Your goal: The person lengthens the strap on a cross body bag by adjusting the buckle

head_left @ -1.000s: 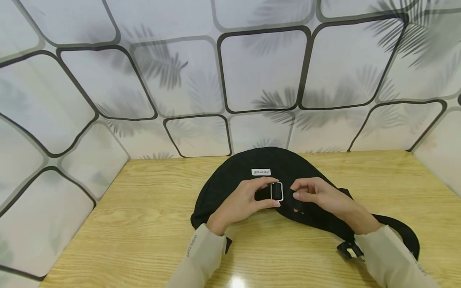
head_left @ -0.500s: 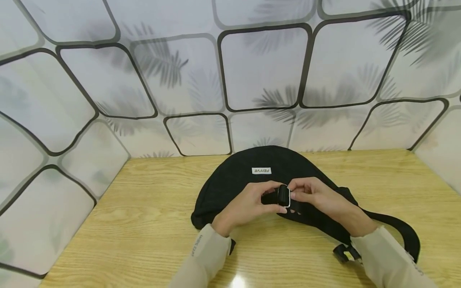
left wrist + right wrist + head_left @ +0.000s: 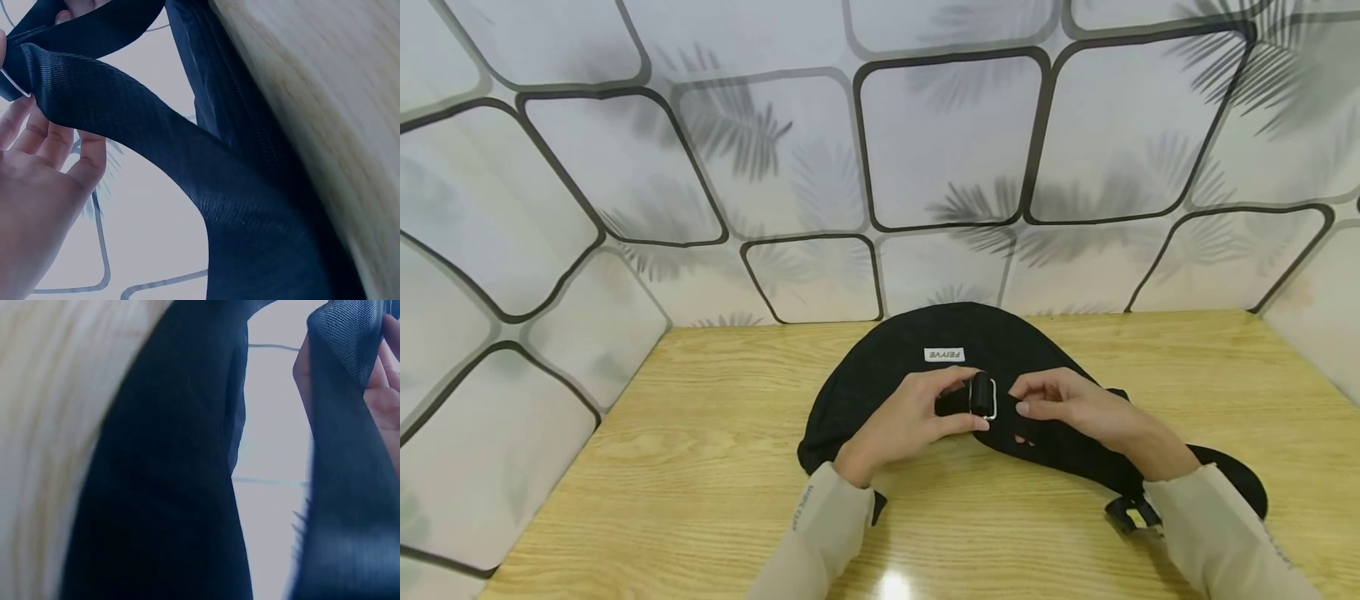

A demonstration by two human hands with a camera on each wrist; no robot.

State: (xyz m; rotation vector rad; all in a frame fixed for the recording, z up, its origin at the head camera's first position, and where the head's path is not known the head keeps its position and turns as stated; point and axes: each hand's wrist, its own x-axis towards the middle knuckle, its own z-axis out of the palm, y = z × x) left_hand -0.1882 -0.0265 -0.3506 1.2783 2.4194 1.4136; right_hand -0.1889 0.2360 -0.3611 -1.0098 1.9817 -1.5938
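Note:
A black waist bag [image 3: 880, 379] with a small white label [image 3: 943, 355] lies on the wooden table. Over its front, my left hand [image 3: 895, 421] pinches a silver metal strap slider [image 3: 995, 400] between thumb and fingers. Black webbing strap [image 3: 119, 100] bulges in a loop through the slider and runs down toward the bag in the left wrist view. Just right of the slider, my right hand [image 3: 1075, 404] pinches the black strap with thumb and index finger. In the right wrist view a length of strap [image 3: 350, 462] hangs from the fingers; its far end is out of view.
A black plastic buckle [image 3: 1129, 515] lies by the right sleeve. Another strap section [image 3: 1236, 479] curves on the table [image 3: 700, 467] right of the bag. A patterned cloth wall [image 3: 951, 150] stands behind.
My hands came together at the slider half a second ago and are now apart again. The webbing loop at the slider bulges more than one second ago. The strap at right has shifted slightly inward.

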